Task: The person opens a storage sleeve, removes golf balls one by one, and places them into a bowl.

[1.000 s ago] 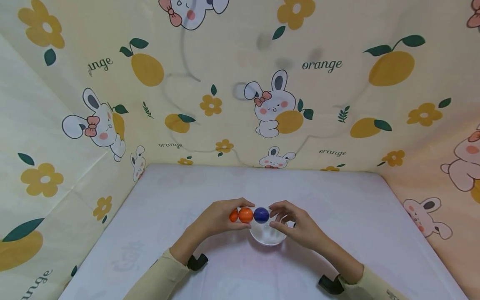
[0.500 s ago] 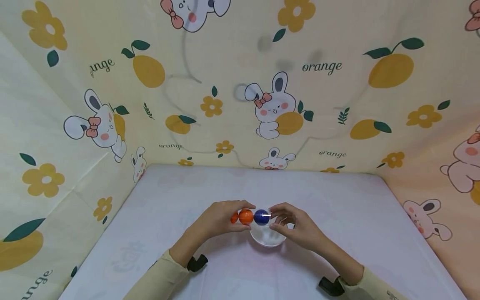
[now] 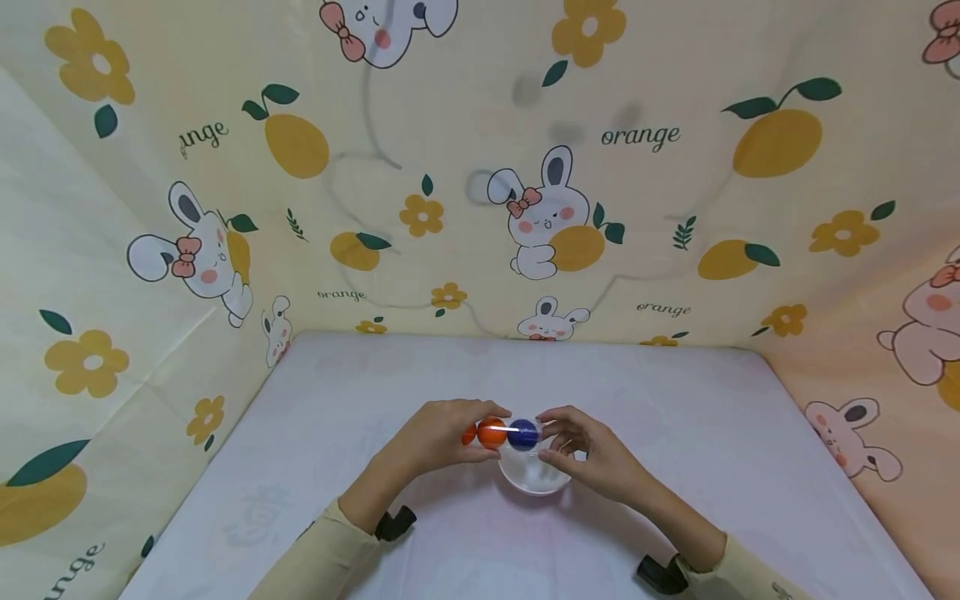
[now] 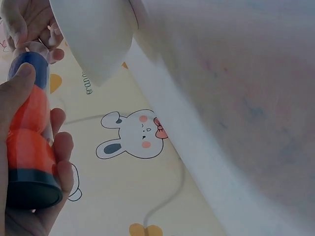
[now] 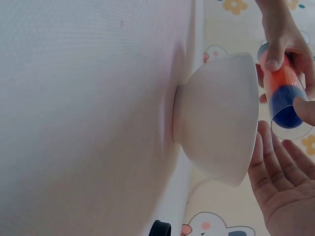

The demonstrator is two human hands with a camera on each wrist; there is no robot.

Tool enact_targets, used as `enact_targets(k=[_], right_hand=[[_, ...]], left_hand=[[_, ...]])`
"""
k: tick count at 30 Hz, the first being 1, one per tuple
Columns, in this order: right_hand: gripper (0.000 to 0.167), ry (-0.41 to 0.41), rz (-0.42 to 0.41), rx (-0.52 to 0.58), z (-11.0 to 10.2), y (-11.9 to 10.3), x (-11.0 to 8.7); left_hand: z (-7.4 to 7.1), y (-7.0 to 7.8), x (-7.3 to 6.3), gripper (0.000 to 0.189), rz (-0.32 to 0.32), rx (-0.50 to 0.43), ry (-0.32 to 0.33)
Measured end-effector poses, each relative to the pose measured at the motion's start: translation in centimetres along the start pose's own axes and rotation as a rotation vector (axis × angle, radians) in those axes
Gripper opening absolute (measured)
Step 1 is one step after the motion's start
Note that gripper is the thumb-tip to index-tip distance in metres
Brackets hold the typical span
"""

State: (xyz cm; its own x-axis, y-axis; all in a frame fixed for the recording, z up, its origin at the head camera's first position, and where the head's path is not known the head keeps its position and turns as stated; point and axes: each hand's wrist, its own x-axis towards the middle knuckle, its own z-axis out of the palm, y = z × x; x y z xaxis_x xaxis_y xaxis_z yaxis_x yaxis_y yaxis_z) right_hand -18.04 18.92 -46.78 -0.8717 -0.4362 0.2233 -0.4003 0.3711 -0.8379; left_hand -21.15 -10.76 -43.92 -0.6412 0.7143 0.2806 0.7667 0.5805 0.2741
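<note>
The left hand (image 3: 442, 433) is wrapped round a clear tube (image 4: 34, 113), thumb along one side and fingers along the other, holding it roughly level above the table. Packed inside are orange balls (image 3: 491, 432), with a blue ball (image 3: 523, 434) closest to the clear mouth; a dark cap (image 4: 34, 189) closes the other end. The right hand (image 3: 596, 446) waits at the mouth, thumb and fingers apart and not clamped on anything; whether its thumb brushes the wall I can't tell. I'd keep the left grip firm and the tube quiet, since smooth balls probably roll at a slight tilt, and leave that right palm near the mouth as a guard. Just below, a white bowl (image 3: 535, 492) stands upright on the white-covered table (image 3: 637, 383), before a rabbit-and-orange printed backdrop (image 3: 450, 108).
</note>
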Motion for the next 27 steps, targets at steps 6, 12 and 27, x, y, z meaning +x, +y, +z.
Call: enact_targets(k=[6, 12, 27], right_hand=[[0.048, -0.012, -0.006, 0.021, 0.04, 0.14, 0.05], [0.045, -0.017, 0.01, 0.027, 0.1, 0.37, 0.32], [0.047, -0.032, 0.015, 0.048, 0.26, 0.61, 0.37]], left_hand=[[-0.1, -0.09, 0.06, 0.054, 0.009, 0.028, 0.002], [-0.26, -0.16, 0.12, 0.054, 0.033, 0.062, 0.021], [-0.38, -0.3, 0.0, 0.055, 0.048, 0.111, 0.031]])
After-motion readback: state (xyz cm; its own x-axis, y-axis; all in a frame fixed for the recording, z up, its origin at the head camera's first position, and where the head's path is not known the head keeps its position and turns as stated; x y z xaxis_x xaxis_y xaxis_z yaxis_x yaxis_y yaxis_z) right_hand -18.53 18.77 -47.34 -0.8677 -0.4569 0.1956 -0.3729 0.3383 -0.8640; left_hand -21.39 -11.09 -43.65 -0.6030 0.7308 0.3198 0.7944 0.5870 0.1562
